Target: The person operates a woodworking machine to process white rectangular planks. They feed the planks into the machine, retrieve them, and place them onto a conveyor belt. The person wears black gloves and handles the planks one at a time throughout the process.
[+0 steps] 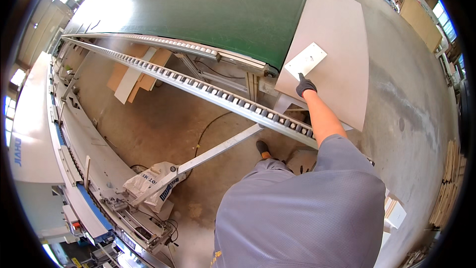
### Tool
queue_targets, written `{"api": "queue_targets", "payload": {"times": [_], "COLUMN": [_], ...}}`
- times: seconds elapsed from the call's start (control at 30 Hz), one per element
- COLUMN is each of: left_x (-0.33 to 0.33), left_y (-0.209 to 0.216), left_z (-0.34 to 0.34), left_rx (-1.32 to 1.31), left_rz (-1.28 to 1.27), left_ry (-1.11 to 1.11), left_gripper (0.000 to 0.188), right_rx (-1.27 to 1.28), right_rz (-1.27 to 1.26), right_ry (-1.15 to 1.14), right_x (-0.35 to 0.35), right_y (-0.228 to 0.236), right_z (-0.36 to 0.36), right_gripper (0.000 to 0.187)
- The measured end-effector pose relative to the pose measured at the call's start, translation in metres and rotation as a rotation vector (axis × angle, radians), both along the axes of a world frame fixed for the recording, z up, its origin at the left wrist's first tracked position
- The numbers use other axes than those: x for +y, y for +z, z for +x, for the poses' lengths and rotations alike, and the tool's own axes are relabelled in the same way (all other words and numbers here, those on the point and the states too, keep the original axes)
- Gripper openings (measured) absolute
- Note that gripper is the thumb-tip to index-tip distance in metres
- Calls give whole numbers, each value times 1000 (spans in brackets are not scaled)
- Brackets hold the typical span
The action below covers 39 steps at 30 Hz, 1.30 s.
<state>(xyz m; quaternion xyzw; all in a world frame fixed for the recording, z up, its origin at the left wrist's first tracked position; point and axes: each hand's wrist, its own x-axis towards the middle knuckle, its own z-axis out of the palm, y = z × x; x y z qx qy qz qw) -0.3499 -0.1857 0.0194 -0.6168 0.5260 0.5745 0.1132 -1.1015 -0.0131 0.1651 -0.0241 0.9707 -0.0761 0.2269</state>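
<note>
A bare concrete floor (386, 54) spreads under everything. On the far side lies a broad green conveyor belt (213, 10), glossy where light hits it at the far left. A long machine (87, 129) runs down the left side. A narrow rail of small dark rollers (198, 85) slants from the far left toward the middle right, on the near side of the belt. At the right end of the belt sits a wide, pinkish-grey board (342, 30), lying flat. A straight metal bar (218, 146) reaches from the roller rail toward the near left, crossing over a white sack (153, 178). Loose flat boards (131, 77) lie beneath the conveyor on the left.

The small off-white panel (310, 52) rests flat on the pinkish-grey board, near its left edge. The dark-gloved right hand (306, 87) is at the panel's near corner, one finger stretched onto it; I cannot tell whether the others pinch anything. The left hand is out of view. Tiny dark holes mark the panel's corners.
</note>
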Motion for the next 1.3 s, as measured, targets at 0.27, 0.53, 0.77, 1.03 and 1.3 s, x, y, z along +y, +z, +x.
{"api": "queue_targets", "payload": {"times": [0.27,0.53,0.77,1.03,1.3], "left_x": [5,-68,-100,-94,-89], "left_y": [29,61,140,198,301], "left_z": [-81,-227,-353,-455,-478], "left_rx": [-116,11,299,923,1043], "left_rz": [-63,148,-234,-985,-18], "left_ry": [-122,39,-476,-730,407], "left_gripper": [81,75,43,38,40], "right_rx": [-53,-73,-1024,-1164,-857], "right_rz": [-75,-781,-1341,-1726,-1500], "right_ry": [174,-219,-1234,-714,466], "right_x": [23,75,64,-18,-147], "right_y": [-52,-139,-124,-8,113], "right_z": [-21,54,38,62,174], "right_gripper": [80,75,36,9,36]}}
